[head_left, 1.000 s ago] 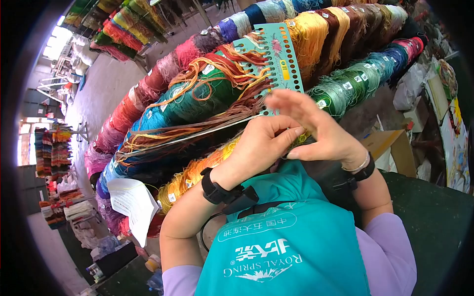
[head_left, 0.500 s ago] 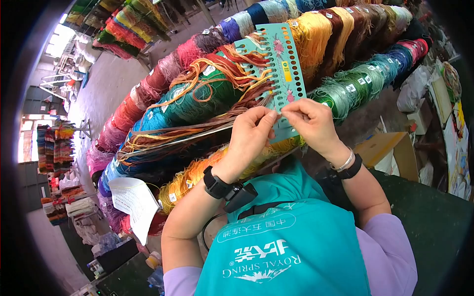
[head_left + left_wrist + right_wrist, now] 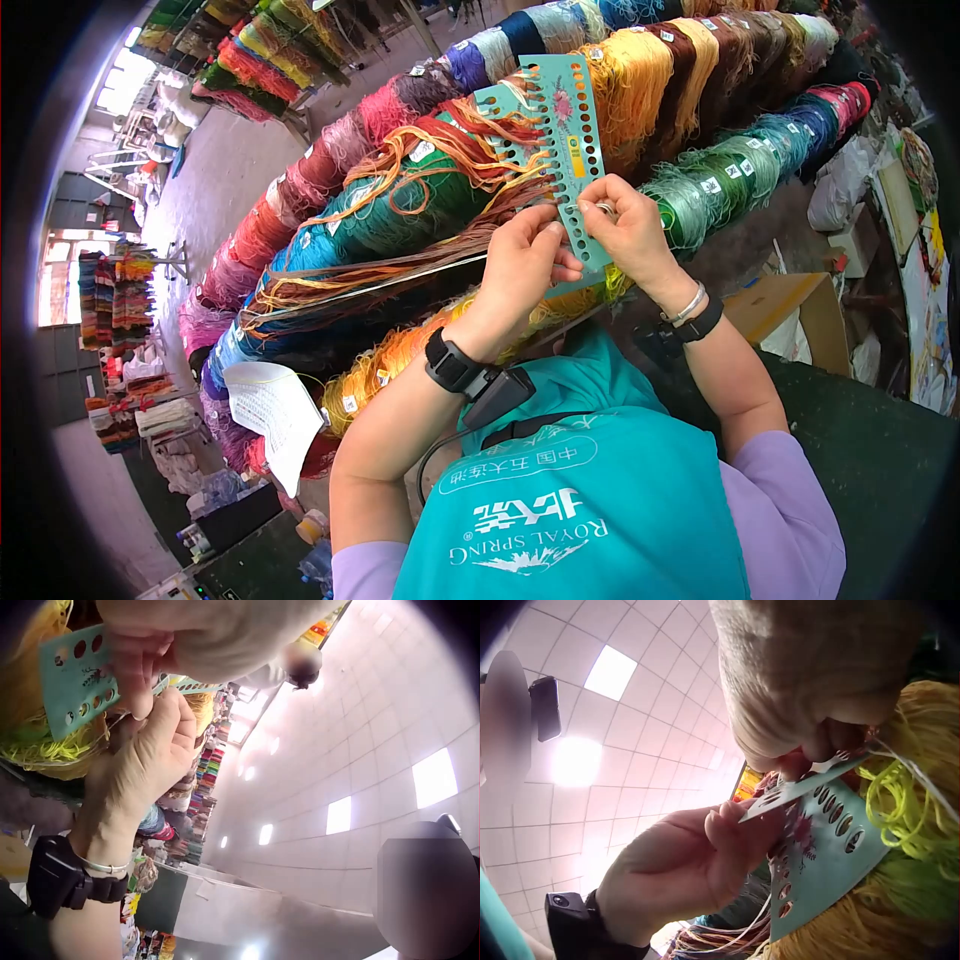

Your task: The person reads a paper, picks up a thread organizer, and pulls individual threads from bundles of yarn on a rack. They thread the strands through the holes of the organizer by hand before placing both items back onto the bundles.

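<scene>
Both hands work at the lower end of a teal card (image 3: 570, 115) with rows of round holes, notched edges and a printed flower. My left hand (image 3: 520, 262) curls its thumb and fingers round a thin strand at the card's left edge. Opposite it, my right hand (image 3: 635, 238) pinches a pale thread (image 3: 918, 772) between thumb and index finger, right at the row of holes. In the right wrist view the left fingertips lie against a raised teal edge (image 3: 795, 793). Bundles of brown, orange and red threads (image 3: 455, 225) hang from the notches on the card's left side.
Long racks bear skeins of many colours, among them golden yarn (image 3: 630, 85) and green yarn (image 3: 725, 170) with white tags. A printed paper sheet (image 3: 275, 410) hangs at the left. Behind the right arm are a cardboard box (image 3: 790, 300) and a dark green table (image 3: 860, 430).
The hands, the right one raised and blurred at first, came together at the card's lower end, then parted slightly. The right now sits higher on the hole row, the left at the edge.
</scene>
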{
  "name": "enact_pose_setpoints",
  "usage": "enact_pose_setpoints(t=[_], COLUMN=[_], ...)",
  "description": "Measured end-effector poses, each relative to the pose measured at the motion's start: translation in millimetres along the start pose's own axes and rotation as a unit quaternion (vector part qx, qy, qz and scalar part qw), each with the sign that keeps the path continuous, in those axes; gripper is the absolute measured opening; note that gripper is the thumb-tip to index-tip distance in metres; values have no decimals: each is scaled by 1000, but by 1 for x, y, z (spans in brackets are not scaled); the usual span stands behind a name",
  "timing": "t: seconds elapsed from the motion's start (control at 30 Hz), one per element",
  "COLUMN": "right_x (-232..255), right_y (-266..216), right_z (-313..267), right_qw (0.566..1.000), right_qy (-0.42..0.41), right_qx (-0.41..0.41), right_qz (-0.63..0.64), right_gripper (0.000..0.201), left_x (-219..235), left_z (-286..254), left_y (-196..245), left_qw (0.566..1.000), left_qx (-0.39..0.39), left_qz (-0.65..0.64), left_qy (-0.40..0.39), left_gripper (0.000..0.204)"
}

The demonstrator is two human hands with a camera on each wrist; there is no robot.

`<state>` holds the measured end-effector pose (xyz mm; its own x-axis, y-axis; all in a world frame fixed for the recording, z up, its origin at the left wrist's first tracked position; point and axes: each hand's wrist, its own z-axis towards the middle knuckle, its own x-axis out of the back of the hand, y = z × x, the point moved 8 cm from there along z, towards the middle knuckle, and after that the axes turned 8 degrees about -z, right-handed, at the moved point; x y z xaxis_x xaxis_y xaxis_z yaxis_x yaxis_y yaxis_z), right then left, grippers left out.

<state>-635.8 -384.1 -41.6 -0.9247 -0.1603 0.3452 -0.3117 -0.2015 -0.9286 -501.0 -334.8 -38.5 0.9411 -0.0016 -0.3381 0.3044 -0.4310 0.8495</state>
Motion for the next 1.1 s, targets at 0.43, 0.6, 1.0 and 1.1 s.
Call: enact_pose_setpoints(t=[0.43,0.6,1.0,1.1], right_x=[-11,-16,-30,-25], right_y=[-4,-14,8,2], right_z=[5,7,12,11], right_qw=[998,990,973,973], right_qy=[-68,-97,-186,-197], right_qx=[-7,-3,-72,-50], right_qz=[6,-101,116,110], right_gripper=[17,24,31,30], left_x=[24,32,8,2], left_z=[3,-7,14,14], left_y=[15,23,21,34], left_qw=[983,983,965,853], left_qx=[-63,-114,-73,-176], left_qz=[152,137,250,491], left_qy=[78,40,-32,-15], left_gripper=[17,13,19,12])
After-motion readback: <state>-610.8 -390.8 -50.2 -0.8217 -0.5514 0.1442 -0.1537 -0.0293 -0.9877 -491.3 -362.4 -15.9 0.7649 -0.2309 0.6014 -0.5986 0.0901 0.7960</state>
